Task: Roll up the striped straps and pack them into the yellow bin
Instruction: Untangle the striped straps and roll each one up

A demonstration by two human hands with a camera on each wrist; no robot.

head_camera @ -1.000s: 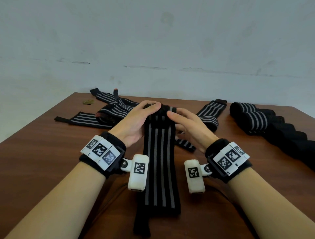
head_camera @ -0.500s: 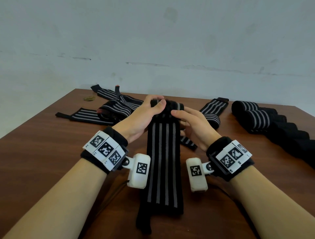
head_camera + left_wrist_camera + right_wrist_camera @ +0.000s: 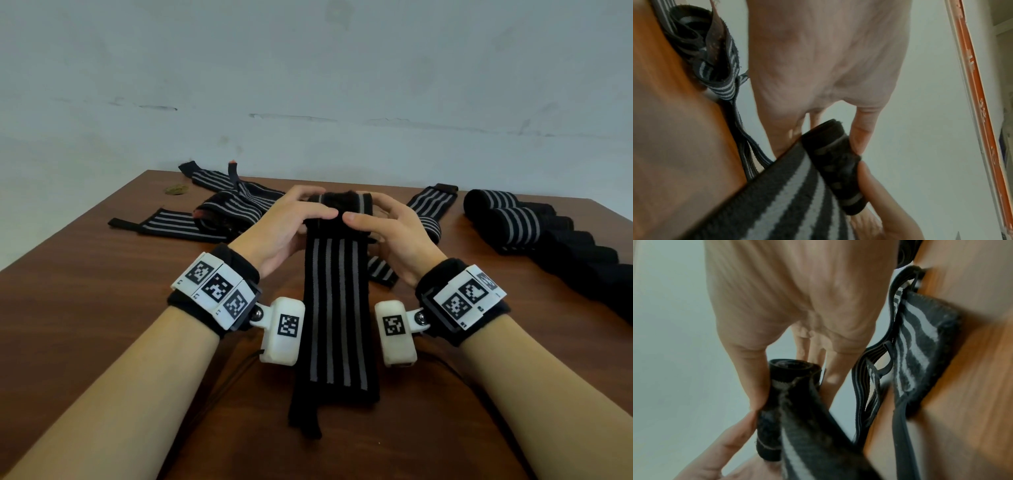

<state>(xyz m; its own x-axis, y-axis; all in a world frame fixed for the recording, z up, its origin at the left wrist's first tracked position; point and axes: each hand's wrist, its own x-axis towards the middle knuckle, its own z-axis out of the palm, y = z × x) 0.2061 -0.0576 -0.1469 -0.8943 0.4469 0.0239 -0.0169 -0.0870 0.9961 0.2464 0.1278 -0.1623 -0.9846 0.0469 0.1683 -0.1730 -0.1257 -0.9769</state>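
A black strap with grey stripes (image 3: pixel 337 308) runs from the table's near edge up to both hands, and its far end is wound into a small roll (image 3: pixel 337 207). My left hand (image 3: pixel 291 222) grips the roll's left end, thumb on top. My right hand (image 3: pixel 383 226) grips its right end. The wrist views show the roll (image 3: pixel 835 167) (image 3: pixel 783 402) pinched between thumbs and fingers of both hands. The yellow bin is not in view.
Several unrolled striped straps (image 3: pixel 219 212) lie heaped at the back left of the brown table (image 3: pixel 85 308). One more strap (image 3: pixel 424 212) lies behind my right hand. A row of rolled straps (image 3: pixel 534 233) sits at the right. A small brown scrap (image 3: pixel 176 189) lies far left.
Both hands have lifted the strap's rolled end off the table and wound it a little further. The flat part hanging toward me has grown shorter.
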